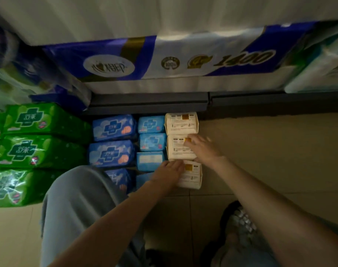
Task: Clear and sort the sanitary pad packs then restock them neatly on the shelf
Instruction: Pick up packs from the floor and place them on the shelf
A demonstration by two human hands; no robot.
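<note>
Sanitary pad packs lie sorted in columns on the tiled floor below the shelf. Three cream packs form the right column: far (181,123), middle (178,151) and near (192,176). My right hand (202,146) rests flat on the middle cream pack with straight fingers. My left hand (169,171) lies on the left edge of the near cream pack. Left of them run small light blue packs (151,124), larger blue packs (114,128) and green packs (42,120).
A dark shelf edge (148,102) runs across above the packs, carrying a long blue and white tissue roll pack (164,58). My grey-trousered knee (77,199) covers the nearest blue packs. My sandalled foot (239,220) stands on beige floor tiles (270,151).
</note>
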